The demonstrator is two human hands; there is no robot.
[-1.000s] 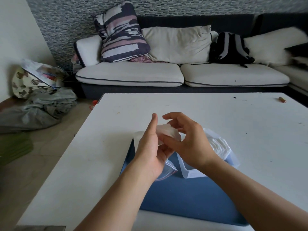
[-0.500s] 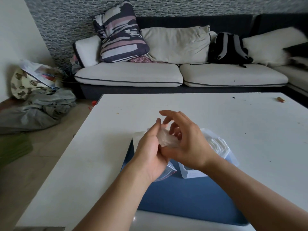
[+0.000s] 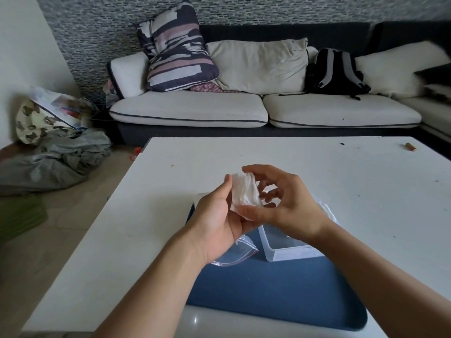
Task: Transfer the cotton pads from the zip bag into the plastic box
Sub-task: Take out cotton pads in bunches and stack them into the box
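Observation:
A stack of white cotton pads (image 3: 244, 192) is held upright between both hands above the table. My left hand (image 3: 216, 219) supports the stack from the left and also holds the clear zip bag (image 3: 235, 252), which hangs below the palm. My right hand (image 3: 284, 202) grips the stack, thumb under it and fingers curled over its top. The clear plastic box (image 3: 286, 248) stands on a blue mat (image 3: 275, 291) just below the hands. More white pads (image 3: 327, 211) show behind my right wrist; whether they lie in the box I cannot tell.
The white table (image 3: 317, 172) extends far and right; a small brown object (image 3: 410, 146) lies near its far right corner. A sofa (image 3: 190, 108) with cushions and a backpack (image 3: 334, 71) stands behind. Clothes and bags are piled on the floor at left (image 3: 53, 152).
The pad stack has come further out of the bag and now shows bare between the hands. My right hand's fingers have spread wider over it. The view has shifted slightly.

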